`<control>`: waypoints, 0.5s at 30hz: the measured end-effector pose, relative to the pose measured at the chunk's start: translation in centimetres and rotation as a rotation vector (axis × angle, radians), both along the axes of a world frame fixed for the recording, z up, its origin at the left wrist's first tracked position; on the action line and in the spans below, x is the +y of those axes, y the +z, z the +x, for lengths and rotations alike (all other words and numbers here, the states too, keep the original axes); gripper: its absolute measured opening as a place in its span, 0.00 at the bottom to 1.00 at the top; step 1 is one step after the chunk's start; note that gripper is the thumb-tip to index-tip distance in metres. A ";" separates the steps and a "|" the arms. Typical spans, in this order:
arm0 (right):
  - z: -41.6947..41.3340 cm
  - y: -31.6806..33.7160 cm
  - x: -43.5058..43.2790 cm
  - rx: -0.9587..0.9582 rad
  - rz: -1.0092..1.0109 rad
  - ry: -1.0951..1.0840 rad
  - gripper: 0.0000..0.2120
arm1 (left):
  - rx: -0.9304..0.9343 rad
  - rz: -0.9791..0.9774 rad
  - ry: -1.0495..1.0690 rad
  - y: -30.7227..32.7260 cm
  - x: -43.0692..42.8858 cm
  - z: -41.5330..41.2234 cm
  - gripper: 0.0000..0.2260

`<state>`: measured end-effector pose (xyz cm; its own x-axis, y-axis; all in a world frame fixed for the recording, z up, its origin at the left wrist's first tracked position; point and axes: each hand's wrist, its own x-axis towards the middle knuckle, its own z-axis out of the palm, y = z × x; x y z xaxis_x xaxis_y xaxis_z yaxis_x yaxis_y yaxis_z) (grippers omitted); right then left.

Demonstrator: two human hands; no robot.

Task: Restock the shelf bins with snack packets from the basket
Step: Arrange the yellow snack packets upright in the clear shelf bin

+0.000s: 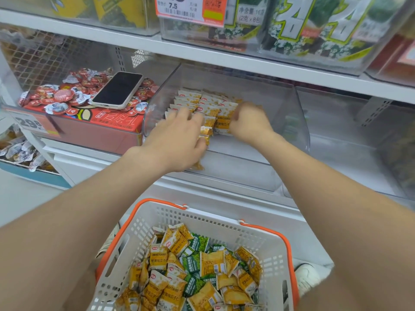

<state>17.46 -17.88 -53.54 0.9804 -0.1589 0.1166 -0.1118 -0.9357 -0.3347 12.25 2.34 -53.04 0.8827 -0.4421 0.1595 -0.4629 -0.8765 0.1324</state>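
Reaching into the clear bin [280,122] on the mid shelf w/ both hands: left hand [177,138] clutches a few yellow packets [207,129], right hand [249,122] grips more at the row's front. Basket [202,217] sits below, btwn the arms, w/ yellow & green packets [193,263]. Phone [118,89] lies on the next bin's red snacks [60,95].

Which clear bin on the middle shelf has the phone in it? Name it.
The leftmost bin, filled with red snack packs: the phone lies on top of them. The middle bin holds yellow packets.
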 end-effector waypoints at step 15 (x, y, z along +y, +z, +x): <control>-21.6 -1.4 2.2 0.437 -0.432 0.628 0.05 | 0.661 0.469 -0.132 -10.8 -1.9 -10.3 0.09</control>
